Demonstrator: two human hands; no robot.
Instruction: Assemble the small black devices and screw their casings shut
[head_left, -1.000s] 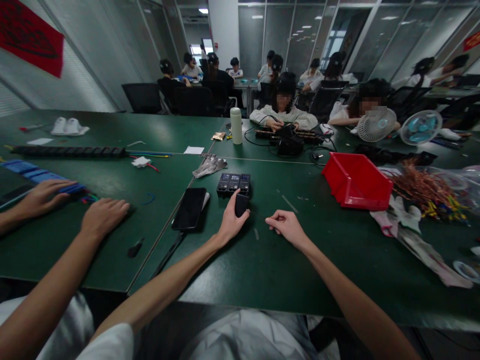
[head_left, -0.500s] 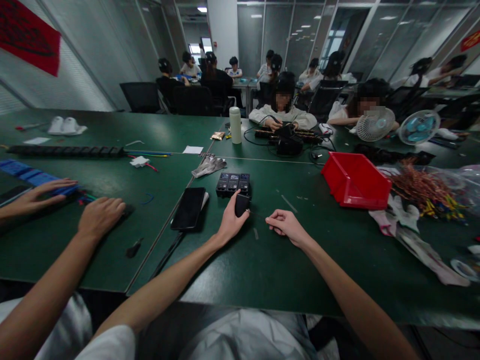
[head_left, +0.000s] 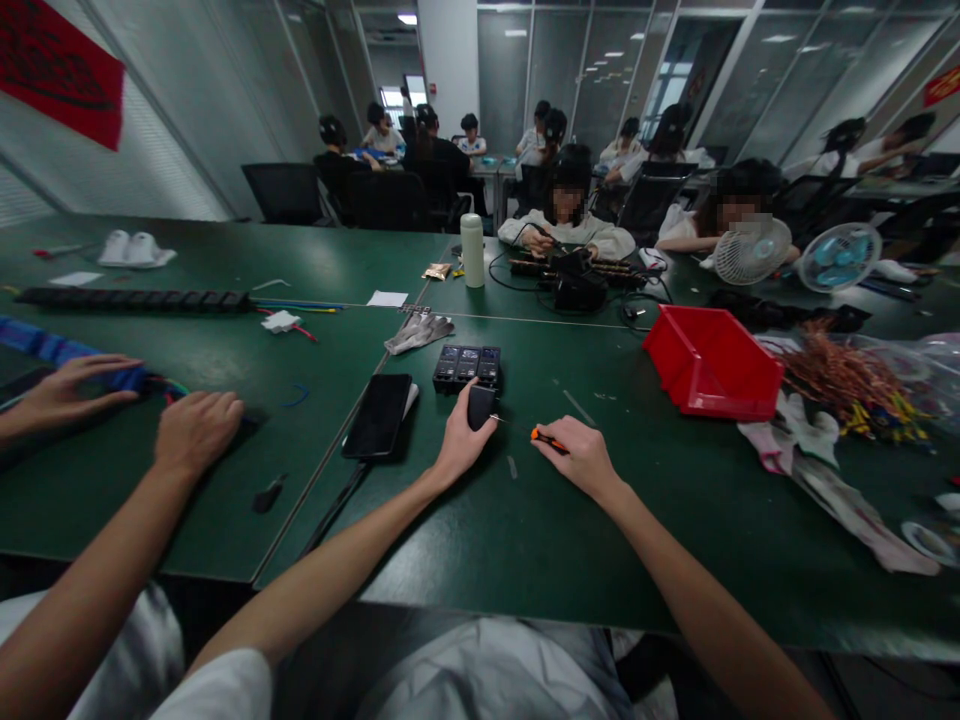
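My left hand (head_left: 463, 445) is closed around a small black block (head_left: 481, 408), thumb along its left side. A small shiny metal piece (head_left: 495, 417) shows at my left fingertips, by the block's right edge. To the right, my right hand (head_left: 581, 455) is closed on a slim tool with an orange-and-black handle (head_left: 549, 440); its exact kind is unclear. The two hands are apart, both over the green table (head_left: 465, 550). Just beyond my left hand sits a black three-section socket module (head_left: 467, 368). A black phone (head_left: 377, 415) lies to its left.
A co-worker's hands (head_left: 199, 430) rest near a blue strip (head_left: 52, 347) at left. A red bin (head_left: 712, 365), copper wires (head_left: 847, 375) and gloves (head_left: 810, 425) lie right. A pale bottle (head_left: 472, 250) and a grey glove (head_left: 420, 333) are farther back.
The orange-and-black tool now shows in my right hand, whose grip has turned. My left hand stays nearly in place with the black block. The co-worker's hands have shifted slightly left.
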